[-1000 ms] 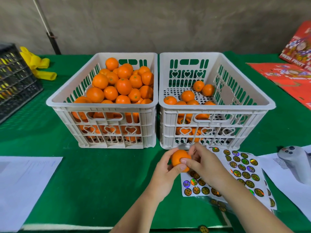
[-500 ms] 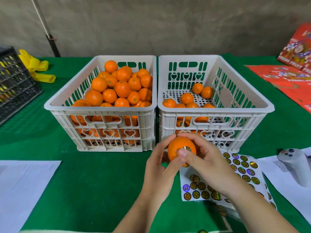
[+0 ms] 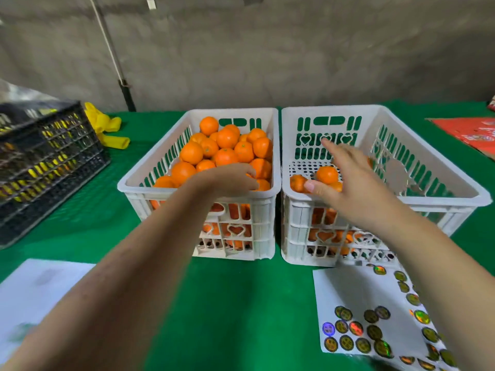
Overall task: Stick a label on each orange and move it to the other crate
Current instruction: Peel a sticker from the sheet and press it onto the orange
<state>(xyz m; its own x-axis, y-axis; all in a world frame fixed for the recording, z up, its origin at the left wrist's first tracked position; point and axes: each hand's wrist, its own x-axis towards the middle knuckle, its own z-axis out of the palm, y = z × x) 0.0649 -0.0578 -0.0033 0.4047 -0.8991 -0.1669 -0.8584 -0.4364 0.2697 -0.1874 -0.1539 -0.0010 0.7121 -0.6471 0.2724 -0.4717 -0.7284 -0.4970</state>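
The left white crate [image 3: 160, 195] is heaped with oranges [image 3: 226, 139]. My left hand [image 3: 227, 179] reaches into its front right corner, fingers curled down onto the fruit; whether it grips one is hidden. The right white crate [image 3: 442, 200] holds a shallow layer of oranges [image 3: 326, 174]. Over them hovers my right hand [image 3: 353, 183], fingers spread and holding nothing. A white sheet of round shiny labels [image 3: 356, 290] lies on the green cloth in front of the right crate.
A black crate [image 3: 48, 162] stands at the left, with yellow gloves [image 3: 107, 129] behind it. White paper [image 3: 34, 290] lies at the near left. A red carton [image 3: 471, 132] lies at the far right. A pole [image 3: 126, 95] leans against the back wall.
Both hands held one orange over the label sheet, pressing a label on. Now the right hand is spread and bare over the right crate, and the left hand has moved to the left crate.
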